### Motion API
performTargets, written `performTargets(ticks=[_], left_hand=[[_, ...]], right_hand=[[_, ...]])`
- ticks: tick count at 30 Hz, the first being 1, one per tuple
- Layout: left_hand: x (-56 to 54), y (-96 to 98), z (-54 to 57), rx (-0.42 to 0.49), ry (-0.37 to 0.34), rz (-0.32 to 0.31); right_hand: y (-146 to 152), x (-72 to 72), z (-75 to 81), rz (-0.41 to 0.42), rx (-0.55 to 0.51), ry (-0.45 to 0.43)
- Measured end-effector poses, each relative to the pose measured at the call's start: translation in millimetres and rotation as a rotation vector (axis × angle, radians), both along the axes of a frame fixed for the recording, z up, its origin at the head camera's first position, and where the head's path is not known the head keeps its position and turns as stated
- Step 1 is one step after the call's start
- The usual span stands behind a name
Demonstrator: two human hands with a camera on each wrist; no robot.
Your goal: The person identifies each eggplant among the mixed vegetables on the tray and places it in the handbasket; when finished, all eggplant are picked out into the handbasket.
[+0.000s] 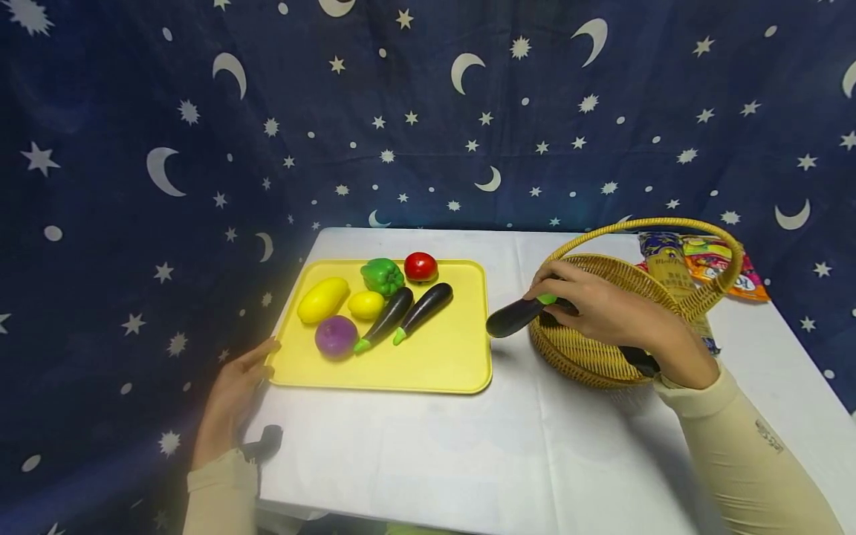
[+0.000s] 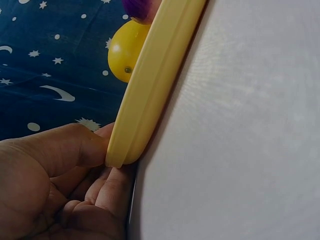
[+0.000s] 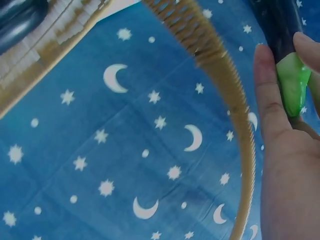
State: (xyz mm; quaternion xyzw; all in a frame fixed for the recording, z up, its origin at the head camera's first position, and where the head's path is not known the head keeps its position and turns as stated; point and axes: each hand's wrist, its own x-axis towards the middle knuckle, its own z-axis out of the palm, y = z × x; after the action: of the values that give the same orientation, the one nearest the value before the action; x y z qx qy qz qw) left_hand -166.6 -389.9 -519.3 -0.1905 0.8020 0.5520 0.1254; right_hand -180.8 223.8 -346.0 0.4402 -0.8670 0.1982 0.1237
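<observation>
My right hand (image 1: pixel 595 303) pinches an eggplant (image 1: pixel 511 318) by its green stem end (image 3: pixel 294 82). The eggplant's dark body points left, beside the rim of a wicker basket (image 1: pixel 568 364) and beneath its arched handle (image 3: pixel 242 145). Inside the basket, partly hidden, lies another dark, glossy piece (image 3: pixel 20 25). My left hand (image 1: pixel 230 397) grips the left edge of a yellow tray (image 1: pixel 441 364), thumb at the rim in the left wrist view. On the tray lie two eggplants (image 1: pixel 426 310), a green pepper (image 1: pixel 383 277), a tomato (image 1: pixel 420 267), a purple onion-like piece (image 1: pixel 336 336), a lemon (image 1: pixel 365 305) and a larger yellow fruit (image 1: pixel 324 300).
Behind the basket, at the back right of the white table (image 1: pixel 401 453), lie a tan printed packet (image 1: pixel 671 267) and a red colourful packet (image 1: pixel 725 267). A dark blue curtain (image 1: pixel 428 111) with moons and stars hangs behind and to the left.
</observation>
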Motion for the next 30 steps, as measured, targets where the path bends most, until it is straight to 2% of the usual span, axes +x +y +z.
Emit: performTargets(ticks=[4,10,17,19,26,30], left_hand=[[-1.8,-1.5,0.4,-0.024,0.013,-0.017],[-2.7,-1.9,2.9,-0.020,0.011,-0.009],[2.1,-1.7,3.9,-0.038,-0.056,0.008],[2.8,-2.3,3.7,-0.062,-0.044,0.003],[3.8,-1.6,3.4,-0.093,-0.027,-0.027],[2.4,0.3,1.1,-0.048,-0.039,0.000]], right_hand=[[17,1.6,5.8,-0.002,-0.027,0.047],[43,6.1,10.1,-0.057,-0.036,0.017],[69,14.8,14.7,-0.147,-0.053,-0.014],[75,15.5,14.7,-0.163,-0.056,-0.007],[95,14.3,4.4,-0.271,-0.028,-0.021],[99,5.6,-3.7,-0.275,0.052,0.005]])
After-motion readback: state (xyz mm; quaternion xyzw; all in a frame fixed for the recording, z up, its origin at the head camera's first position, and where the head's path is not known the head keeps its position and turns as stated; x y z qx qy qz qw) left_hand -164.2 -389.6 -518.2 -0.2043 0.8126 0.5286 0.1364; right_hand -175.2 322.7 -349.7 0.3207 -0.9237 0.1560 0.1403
